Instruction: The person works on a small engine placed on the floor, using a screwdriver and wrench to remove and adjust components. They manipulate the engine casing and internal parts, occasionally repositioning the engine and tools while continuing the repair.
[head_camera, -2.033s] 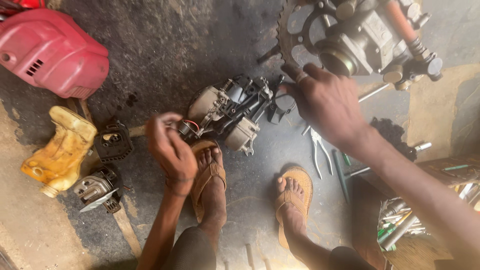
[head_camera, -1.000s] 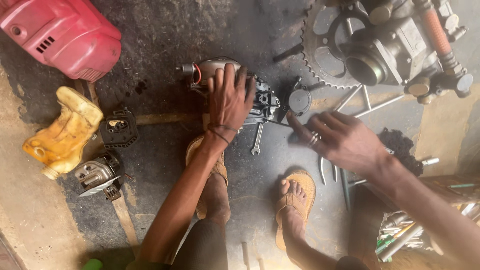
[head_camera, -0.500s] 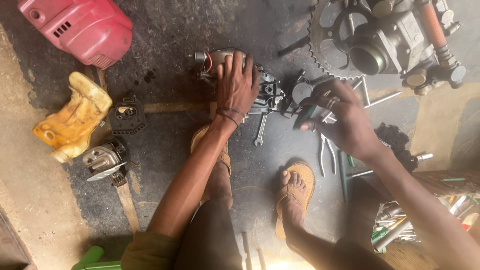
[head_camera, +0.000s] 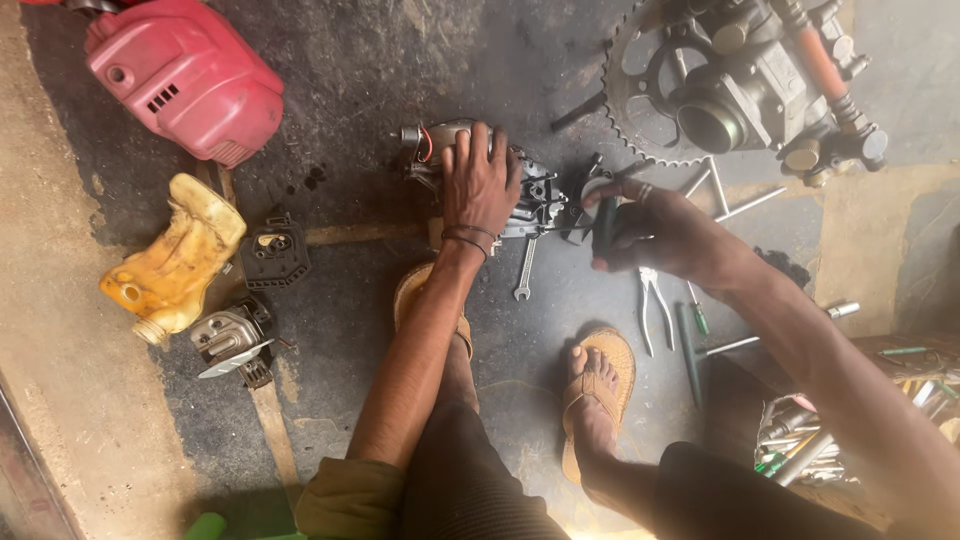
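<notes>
Lighting: even, soft daylight, moderately bright; no single source in view. Shadows: faint and short, gathered beneath the left hand (head_camera: 480, 185) and right hand (head_camera: 655, 235), darker beside the red cover (head_camera: 185, 75) at far left. Glare: mild sheen on the sprocket (head_camera: 640, 90) and metal housing at far right; a washed-out bright patch at the near edge between the legs. Sharpness: centre crisp (wide-angle lens); near right forearm soft, tool pile (head_camera: 810, 440) slightly blurred. Distortion: bowing toward the corners.

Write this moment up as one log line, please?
left hand: flat on small engine | right hand: gripping dark-handled tool at engine's side | nearby: spanner, pliers
</notes>
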